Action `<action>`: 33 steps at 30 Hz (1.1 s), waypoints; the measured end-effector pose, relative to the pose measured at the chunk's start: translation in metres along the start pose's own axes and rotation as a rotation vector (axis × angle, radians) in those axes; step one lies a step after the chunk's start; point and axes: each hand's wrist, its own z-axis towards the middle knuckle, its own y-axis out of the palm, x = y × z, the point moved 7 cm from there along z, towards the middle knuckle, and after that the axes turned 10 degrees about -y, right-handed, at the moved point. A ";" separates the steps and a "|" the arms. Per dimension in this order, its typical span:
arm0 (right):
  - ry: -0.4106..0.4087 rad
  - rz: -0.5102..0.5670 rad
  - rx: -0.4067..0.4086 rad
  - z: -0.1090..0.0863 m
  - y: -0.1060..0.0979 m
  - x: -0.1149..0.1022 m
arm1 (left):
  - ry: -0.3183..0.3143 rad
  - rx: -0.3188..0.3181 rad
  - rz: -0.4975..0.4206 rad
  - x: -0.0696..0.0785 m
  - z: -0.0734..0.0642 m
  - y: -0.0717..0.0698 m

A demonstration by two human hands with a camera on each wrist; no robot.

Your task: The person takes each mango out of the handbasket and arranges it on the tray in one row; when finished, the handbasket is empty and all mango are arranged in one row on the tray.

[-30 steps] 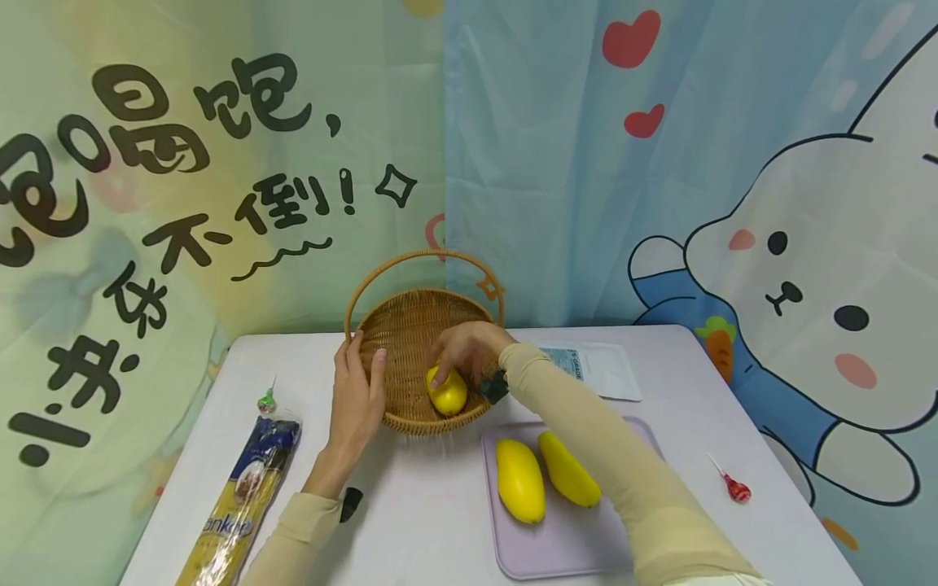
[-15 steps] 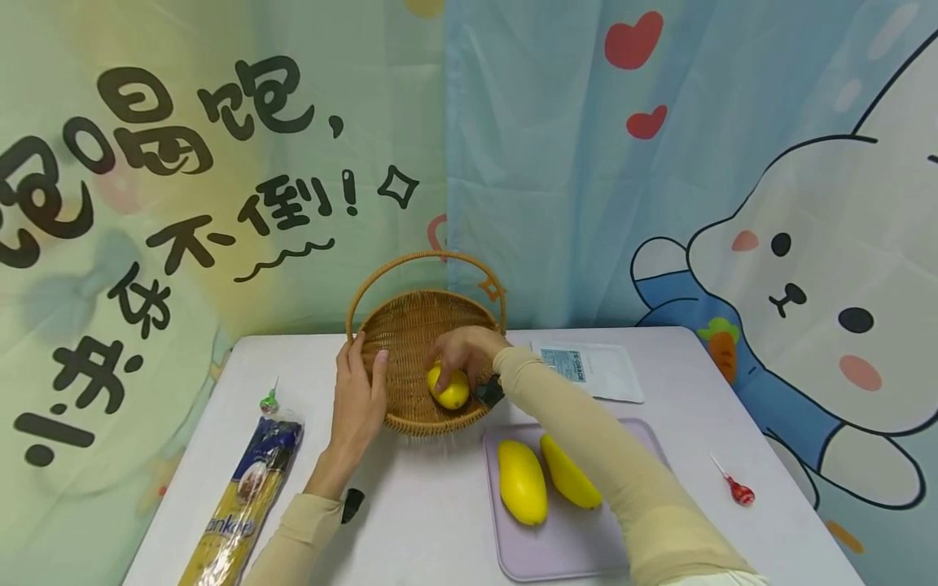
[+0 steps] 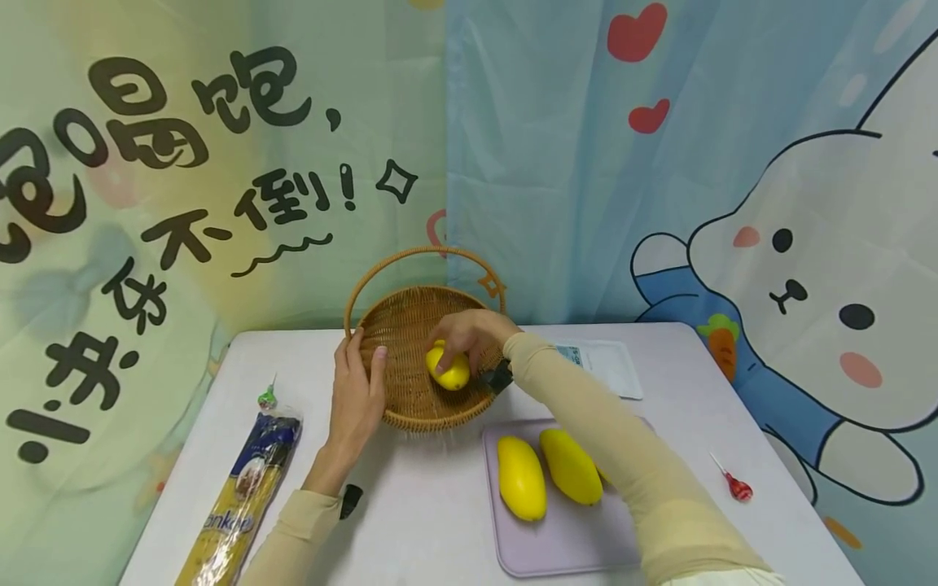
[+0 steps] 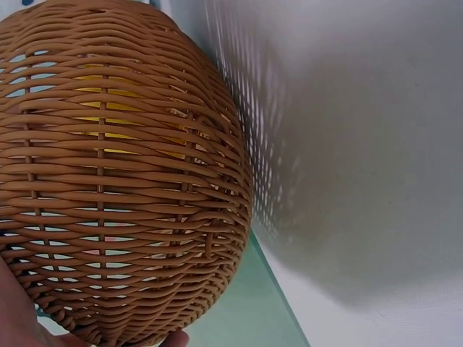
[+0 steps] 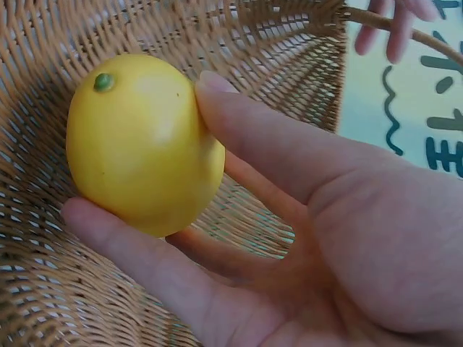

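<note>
A brown wicker basket (image 3: 403,366) with a tall arched handle stands at the back of the table, its opening facing me. My left hand (image 3: 357,395) grips its left rim, thumb at the inside. In the left wrist view the woven outside wall (image 4: 123,188) fills much of the frame, yellow showing through its gaps. Within the basket my right hand (image 3: 472,335) holds a yellow lemon (image 3: 451,374) between thumb and fingers. The right wrist view shows the lemon (image 5: 137,144) with a green stem tip, against the weave.
On a lilac tray (image 3: 528,561) lie two yellow mangoes (image 3: 522,480), a further yellow bit peeking past the right sleeve. A noodle packet (image 3: 238,505) and green lollipop (image 3: 267,399) lie left. Behind the right arm is a white pouch (image 3: 615,370); a red lollipop (image 3: 738,488) lies right.
My right hand and the lemon have shifted up and slightly back inside the basket. The right forearm moved along, uncovering more of the second mango. The left hand keeps its grip on the rim.
</note>
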 end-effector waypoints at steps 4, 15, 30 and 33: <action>-0.042 0.000 0.006 -0.011 -0.003 -0.009 | -0.003 -0.003 0.007 0.001 -0.001 -0.001; -0.199 -0.213 0.074 -0.054 -0.015 -0.033 | -0.001 -0.014 0.007 0.003 -0.001 -0.001; -0.214 -0.175 0.121 -0.136 -0.024 -0.021 | -0.003 -0.021 0.008 0.003 -0.003 0.001; -0.204 -0.166 0.145 -0.152 -0.026 -0.009 | -0.007 -0.023 0.006 0.003 -0.003 0.001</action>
